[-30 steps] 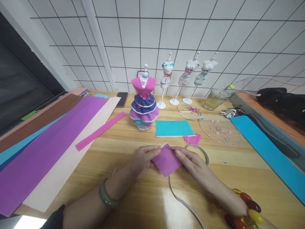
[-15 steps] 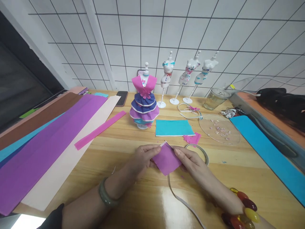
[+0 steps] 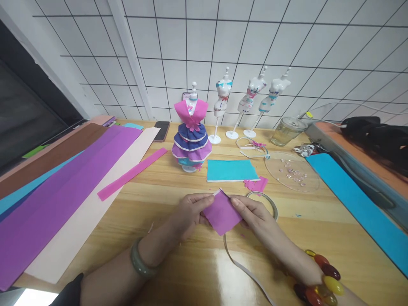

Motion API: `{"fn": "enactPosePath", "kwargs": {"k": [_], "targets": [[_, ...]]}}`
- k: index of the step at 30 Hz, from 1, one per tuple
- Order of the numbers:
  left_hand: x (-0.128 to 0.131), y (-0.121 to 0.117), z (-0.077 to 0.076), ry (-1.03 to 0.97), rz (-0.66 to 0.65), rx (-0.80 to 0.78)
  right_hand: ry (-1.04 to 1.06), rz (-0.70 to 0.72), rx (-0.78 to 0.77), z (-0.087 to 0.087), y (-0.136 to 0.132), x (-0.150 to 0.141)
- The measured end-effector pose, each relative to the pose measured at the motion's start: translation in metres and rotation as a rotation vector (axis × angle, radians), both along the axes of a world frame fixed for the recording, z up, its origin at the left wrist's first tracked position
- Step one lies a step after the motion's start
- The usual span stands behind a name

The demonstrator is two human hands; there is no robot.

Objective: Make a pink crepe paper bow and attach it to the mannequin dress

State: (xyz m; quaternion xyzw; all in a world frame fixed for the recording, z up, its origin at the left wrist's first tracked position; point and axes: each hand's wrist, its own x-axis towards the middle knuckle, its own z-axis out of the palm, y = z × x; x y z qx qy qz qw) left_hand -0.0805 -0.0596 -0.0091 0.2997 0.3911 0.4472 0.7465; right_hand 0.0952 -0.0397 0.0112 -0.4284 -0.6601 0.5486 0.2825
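Note:
A square of purple crepe paper (image 3: 222, 214) is stretched between my two hands, turned so that one corner points toward me. My left hand (image 3: 194, 210) pinches its left corner, thumb on top. With thumb and fingers, my right hand (image 3: 251, 211) grips the right corner. A pale strip runs along the upper left edge and a thin dark line along the upper right edge; I cannot tell what the dark line is. Below the paper a narrow ribbon (image 3: 244, 270) trails toward me. Partly behind my right hand lies a tape roll (image 3: 269, 199).
A small dress form in a pink, blue and purple paper dress (image 3: 191, 136) stands ahead, with bare forms (image 3: 223, 100) beside it. A turquoise piece (image 3: 232, 170), pink scraps (image 3: 256, 185) and a plate of gems (image 3: 293, 172) lie nearer. Paper sheets (image 3: 73, 187) cover the left; a glass (image 3: 288, 131) stands right.
The whole view has shifted very slightly. Both hands keep the same hold on the purple paper, and nothing on the table has visibly moved.

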Motion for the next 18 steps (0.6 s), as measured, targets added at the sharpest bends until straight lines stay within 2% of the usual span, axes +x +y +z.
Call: {"fn": "enactPosePath", "kwargs": {"k": [11,18], "targets": [[0.0008,-0.0005,-0.0005,0.001,-0.009,0.004,0.053,-0.027,-0.039,-0.0062,0.0005,0.0011],[0.0005,0.0007,-0.0002,0.010,-0.005,-0.017,0.059,-0.128,-0.028,-0.0072,0.0020,0.0024]]}}
